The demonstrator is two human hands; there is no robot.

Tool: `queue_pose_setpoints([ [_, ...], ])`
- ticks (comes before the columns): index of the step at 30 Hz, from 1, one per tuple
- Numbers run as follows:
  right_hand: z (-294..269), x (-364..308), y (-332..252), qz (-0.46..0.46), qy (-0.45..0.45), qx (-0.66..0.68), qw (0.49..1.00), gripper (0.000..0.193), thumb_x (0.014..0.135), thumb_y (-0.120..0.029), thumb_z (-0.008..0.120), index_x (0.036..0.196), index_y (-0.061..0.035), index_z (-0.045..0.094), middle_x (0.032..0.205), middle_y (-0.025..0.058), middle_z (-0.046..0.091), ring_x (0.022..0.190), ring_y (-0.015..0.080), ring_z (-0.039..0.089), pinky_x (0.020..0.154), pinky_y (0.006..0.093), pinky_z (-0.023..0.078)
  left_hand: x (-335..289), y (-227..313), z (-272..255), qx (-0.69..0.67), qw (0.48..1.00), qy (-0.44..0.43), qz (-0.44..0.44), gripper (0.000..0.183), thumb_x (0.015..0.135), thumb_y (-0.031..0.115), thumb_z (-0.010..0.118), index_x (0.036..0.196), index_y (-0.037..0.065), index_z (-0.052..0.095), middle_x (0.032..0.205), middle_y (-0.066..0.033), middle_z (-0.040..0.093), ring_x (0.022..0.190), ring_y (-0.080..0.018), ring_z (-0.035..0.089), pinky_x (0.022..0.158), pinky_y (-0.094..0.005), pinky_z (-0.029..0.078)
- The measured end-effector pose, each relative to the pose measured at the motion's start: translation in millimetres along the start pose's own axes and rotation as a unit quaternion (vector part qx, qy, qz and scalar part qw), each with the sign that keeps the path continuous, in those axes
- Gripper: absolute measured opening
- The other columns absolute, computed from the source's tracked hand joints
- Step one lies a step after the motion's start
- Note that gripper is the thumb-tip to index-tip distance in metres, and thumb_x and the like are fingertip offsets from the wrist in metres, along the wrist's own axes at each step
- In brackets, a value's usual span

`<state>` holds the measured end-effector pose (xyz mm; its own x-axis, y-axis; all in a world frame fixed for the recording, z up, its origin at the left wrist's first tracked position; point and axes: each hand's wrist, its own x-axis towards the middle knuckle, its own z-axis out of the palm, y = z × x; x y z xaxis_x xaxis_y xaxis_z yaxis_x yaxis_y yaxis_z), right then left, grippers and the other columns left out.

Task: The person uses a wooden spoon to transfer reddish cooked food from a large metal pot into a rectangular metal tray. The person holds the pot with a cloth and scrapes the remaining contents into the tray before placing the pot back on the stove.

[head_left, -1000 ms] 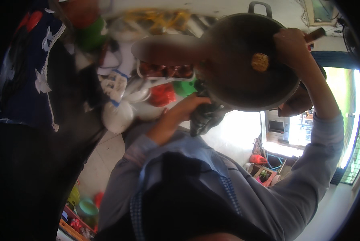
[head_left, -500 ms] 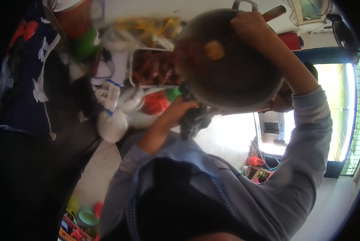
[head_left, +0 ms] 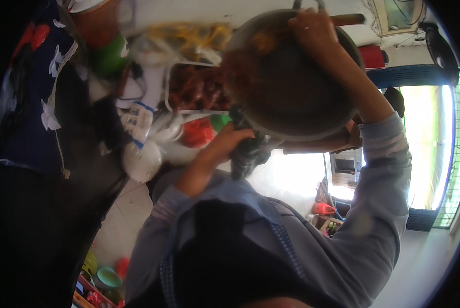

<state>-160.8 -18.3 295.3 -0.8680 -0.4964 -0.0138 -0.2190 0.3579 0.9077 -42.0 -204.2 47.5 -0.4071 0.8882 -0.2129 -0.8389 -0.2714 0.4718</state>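
Note:
My left hand [head_left: 217,151] is closed around a dark, crumpled cloth [head_left: 248,156] at the near left side of a deep dark wok [head_left: 307,92]. The wok's handle there is hidden by the cloth. Raised off any surface, the wok leans left toward a pale-rimmed tray [head_left: 167,84] of glossy reddish-brown food [head_left: 194,84]. Over the wok's far side, my right hand [head_left: 314,33] grips a spatula; its wooden handle [head_left: 348,19] sticks out to the right. A blurred orange-brown patch [head_left: 265,41], perhaps the spatula's head, shows inside the wok. Reddish sauce [head_left: 240,72] smears the wok's left wall.
Left of the tray lie a blue-and-white packet [head_left: 138,120], white plastic bags [head_left: 142,161] and a red package [head_left: 198,132]. Yellow-tied clear bags [head_left: 189,38] sit behind it. A brown pot [head_left: 95,23] stands far left. Dark cloth [head_left: 45,215] fills the left side.
My right hand has shifted slightly left, and the orange-brown patch has moved toward the wok's far rim. My left hand and the tray stay almost in place.

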Motion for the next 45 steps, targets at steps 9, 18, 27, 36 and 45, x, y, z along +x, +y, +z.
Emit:
queue_pose_setpoints([
  [9,12.0,-2.5,-1.9,0.014,-0.138,0.042,0.990,0.009,0.086,-0.019,0.057,0.087,-0.0148,0.064,0.080,0.0055,0.062,0.080,0.0221,0.064,0.073,0.0419,0.047,-3.7,-1.1,5.0,0.016,1.000,0.007,0.000,0.036,0.085,0.013,0.064,0.117,-0.004,0.059,0.103,-0.0117,0.065,0.091,-0.0191,0.065,0.077,-0.0305,0.053],
  [18,0.9,-20.6,5.1,-0.043,-0.397,0.118,0.909,0.024,0.072,-0.028,0.075,0.088,-0.0111,0.068,0.091,0.0079,0.068,0.089,0.0254,0.069,0.071,0.0380,0.053,-2.7,-3.9,9.2,0.020,0.998,0.058,0.032,0.034,0.081,0.007,0.065,0.113,0.002,0.054,0.092,-0.0067,0.062,0.080,-0.0152,0.064,0.068,-0.0287,0.053],
  [27,-32.5,-46.9,12.0,-0.086,-0.418,0.115,0.897,0.025,0.064,-0.028,0.081,0.078,-0.0104,0.070,0.085,0.0089,0.068,0.092,0.0240,0.067,0.077,0.0374,0.053,0.7,-11.8,8.2,0.034,0.996,0.083,-0.002,0.028,0.079,0.012,0.065,0.103,-0.002,0.066,0.094,-0.0099,0.068,0.086,-0.0183,0.065,0.076,-0.0308,0.050],
  [36,-58.4,-52.7,8.3,-0.077,-0.445,0.196,0.870,0.027,0.068,-0.029,0.080,0.074,-0.0031,0.073,0.072,0.0163,0.069,0.073,0.0323,0.070,0.068,0.0395,0.056,1.5,-15.0,16.4,0.066,0.994,0.071,0.048,0.031,0.079,0.010,0.065,0.108,-0.002,0.064,0.095,-0.0091,0.067,0.086,-0.0178,0.064,0.075,-0.0307,0.051],
  [45,-62.4,-51.1,1.1,-0.086,-0.509,0.276,0.810,0.016,0.081,-0.016,0.066,0.082,-0.0020,0.074,0.079,0.0204,0.070,0.080,0.0354,0.070,0.072,0.0431,0.057,12.1,-28.0,10.2,-0.025,0.998,0.043,-0.034,0.038,0.081,0.008,0.067,0.116,0.003,0.054,0.098,-0.0075,0.063,0.087,-0.0160,0.064,0.072,-0.0299,0.053],
])
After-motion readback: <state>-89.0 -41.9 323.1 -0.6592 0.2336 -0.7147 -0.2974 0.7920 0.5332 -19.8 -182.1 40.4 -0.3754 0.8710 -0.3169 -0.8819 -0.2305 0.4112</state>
